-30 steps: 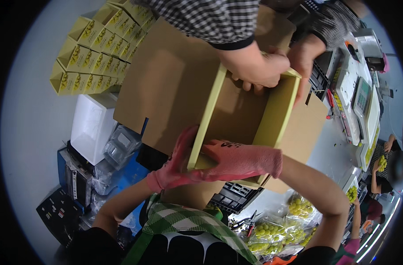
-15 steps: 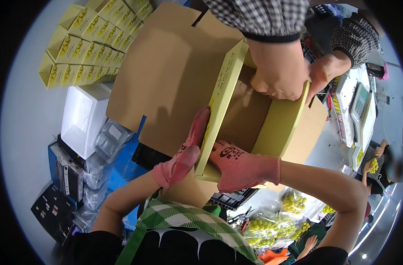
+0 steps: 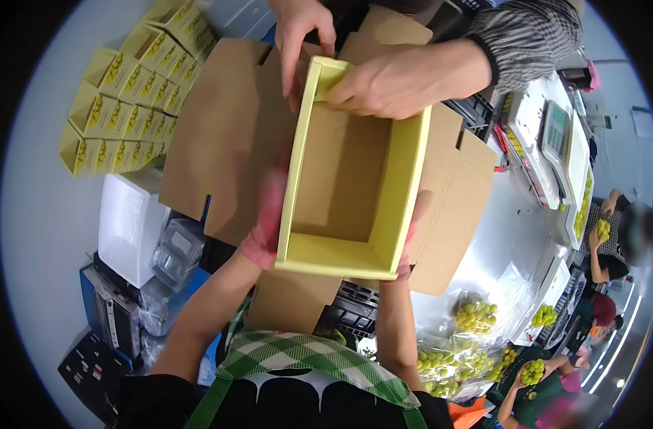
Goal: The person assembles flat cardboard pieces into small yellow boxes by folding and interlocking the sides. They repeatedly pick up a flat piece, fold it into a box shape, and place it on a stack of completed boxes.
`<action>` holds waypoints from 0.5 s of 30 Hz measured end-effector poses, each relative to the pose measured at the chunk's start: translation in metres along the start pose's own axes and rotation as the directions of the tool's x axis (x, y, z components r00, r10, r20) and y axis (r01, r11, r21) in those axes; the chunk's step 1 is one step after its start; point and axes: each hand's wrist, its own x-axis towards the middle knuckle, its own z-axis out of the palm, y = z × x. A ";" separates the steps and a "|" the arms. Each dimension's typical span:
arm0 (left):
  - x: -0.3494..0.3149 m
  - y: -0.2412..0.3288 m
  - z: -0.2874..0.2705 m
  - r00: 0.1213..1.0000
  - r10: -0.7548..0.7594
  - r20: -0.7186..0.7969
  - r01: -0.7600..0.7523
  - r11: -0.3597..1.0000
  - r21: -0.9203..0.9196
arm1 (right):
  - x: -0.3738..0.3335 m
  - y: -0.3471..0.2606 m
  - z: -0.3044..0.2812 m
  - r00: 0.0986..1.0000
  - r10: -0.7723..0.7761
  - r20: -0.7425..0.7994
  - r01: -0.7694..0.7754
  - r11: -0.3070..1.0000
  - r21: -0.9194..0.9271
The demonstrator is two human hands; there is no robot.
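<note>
An open yellow cardboard box (image 3: 403,187) with a bare brown bottom is between my two hands, above a large brown carton. My left hand (image 3: 268,222), in a pink glove and blurred, grips the box's left side. Along its right side my right hand (image 3: 415,225), also in a pink glove, holds the wall from outside; most of its fingers are hidden. At the far end another person's hand (image 3: 394,80) reaches over the rim to the inner wall. That person's other hand (image 3: 301,39) is by the far left corner.
Brown carton flaps (image 3: 223,143) spread under the box. Stacked yellow boxes (image 3: 119,118) and a white foam box (image 3: 130,225) stand at left. Bagged green grapes (image 3: 475,314) lie on the metal table (image 3: 477,250) at right, near a scale (image 3: 559,136). Other people work farther right.
The yellow box has turned more upright in view and its inside now faces up. My right hand has moved from inside the near end to the outer right side. The other person's hands have shifted left.
</note>
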 end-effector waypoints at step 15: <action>-0.002 -0.055 0.010 0.995 -0.008 0.097 0.005 0.999 0.039 | -0.008 -0.002 0.014 0.974 0.171 0.146 -0.188 0.976 0.112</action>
